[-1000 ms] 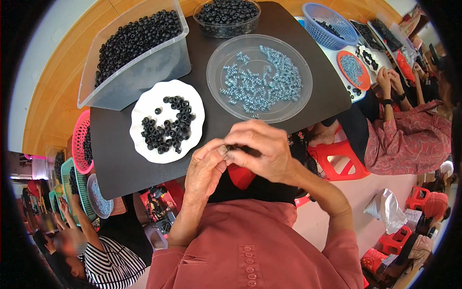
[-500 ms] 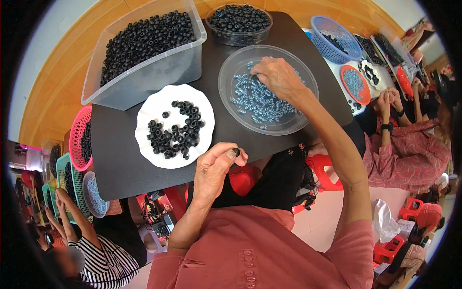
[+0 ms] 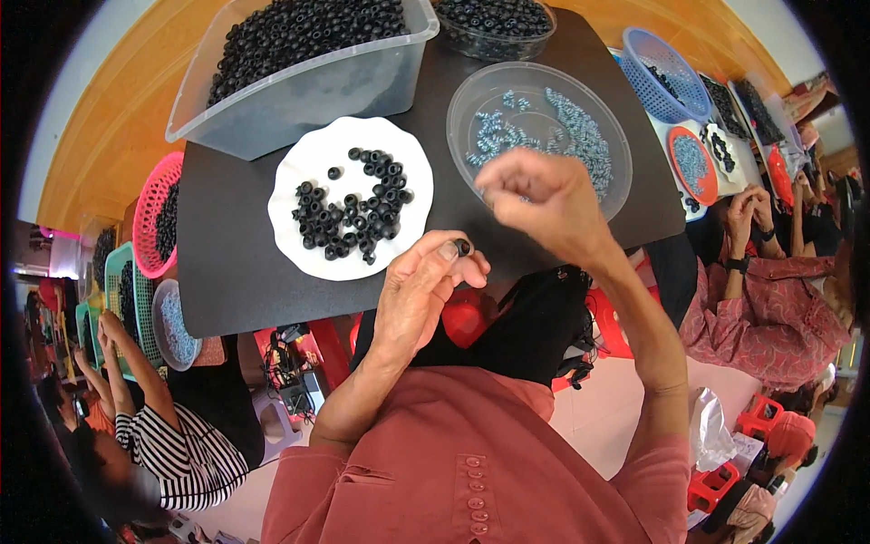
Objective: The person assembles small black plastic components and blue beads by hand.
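My left hand [image 3: 412, 295], over the table's near edge, pinches a small round black part [image 3: 463, 247] between thumb and fingers, its open hole facing up. My right hand [image 3: 557, 199] is above the near side of a clear round tray [image 3: 530, 83], slightly blurred. Its thumb and fingers are closed together; whatever is between them is too small to make out. Many small bluish metal springs [image 3: 582, 136] lie spread in that tray. On a white scalloped plate [image 3: 304, 168] left of it sit many hollow black parts [image 3: 349, 218] like the held one.
A large clear bin [image 3: 326, 91] of black parts stands at the back left of the dark table [image 3: 236, 263]. Behind the tray is a clear bowl [image 3: 494, 41] of them. Co-workers sit at both sides, near a pink basket [image 3: 149, 222] and a blue basket [image 3: 666, 91].
My right hand has lifted from the springs and come back toward my left hand. The left hand still holds the black part. The view has shifted, so the table appears higher.
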{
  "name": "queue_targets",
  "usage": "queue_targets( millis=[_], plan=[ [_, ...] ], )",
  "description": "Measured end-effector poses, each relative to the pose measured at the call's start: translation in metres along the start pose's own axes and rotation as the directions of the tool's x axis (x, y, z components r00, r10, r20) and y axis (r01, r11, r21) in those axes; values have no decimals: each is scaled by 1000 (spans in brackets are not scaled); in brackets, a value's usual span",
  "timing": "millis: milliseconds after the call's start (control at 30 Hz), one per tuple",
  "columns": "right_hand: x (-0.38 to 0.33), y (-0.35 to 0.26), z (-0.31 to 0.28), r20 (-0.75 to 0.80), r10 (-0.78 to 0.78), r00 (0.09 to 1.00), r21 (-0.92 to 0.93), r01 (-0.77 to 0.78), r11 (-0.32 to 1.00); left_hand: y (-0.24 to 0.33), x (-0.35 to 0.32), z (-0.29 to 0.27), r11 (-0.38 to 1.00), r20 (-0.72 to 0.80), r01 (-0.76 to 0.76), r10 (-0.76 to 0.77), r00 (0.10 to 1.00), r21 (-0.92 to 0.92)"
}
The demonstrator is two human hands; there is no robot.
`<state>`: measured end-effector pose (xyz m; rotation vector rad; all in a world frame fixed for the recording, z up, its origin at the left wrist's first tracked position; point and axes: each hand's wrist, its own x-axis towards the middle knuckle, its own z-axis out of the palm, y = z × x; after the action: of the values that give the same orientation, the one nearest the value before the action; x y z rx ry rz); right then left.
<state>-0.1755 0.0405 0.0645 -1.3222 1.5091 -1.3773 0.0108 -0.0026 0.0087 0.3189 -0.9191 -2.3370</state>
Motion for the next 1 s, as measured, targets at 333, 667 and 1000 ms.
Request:
queue_targets(
  millis=[333,667,1000],
  plan=[
    [-26,-3,23,56,-216,975,-169,223,960,-1,-4,0,1000,-2,-14,14,1000,19],
    [-33,6,39,-18,-155,988,-40,154,987,2,-4,-2,1000,-39,-21,21,999,7],
    [-30,7,46,-54,-117,992,53,120,991,7,-7,0,997,-47,6,-10,999,-81]
  ],
)
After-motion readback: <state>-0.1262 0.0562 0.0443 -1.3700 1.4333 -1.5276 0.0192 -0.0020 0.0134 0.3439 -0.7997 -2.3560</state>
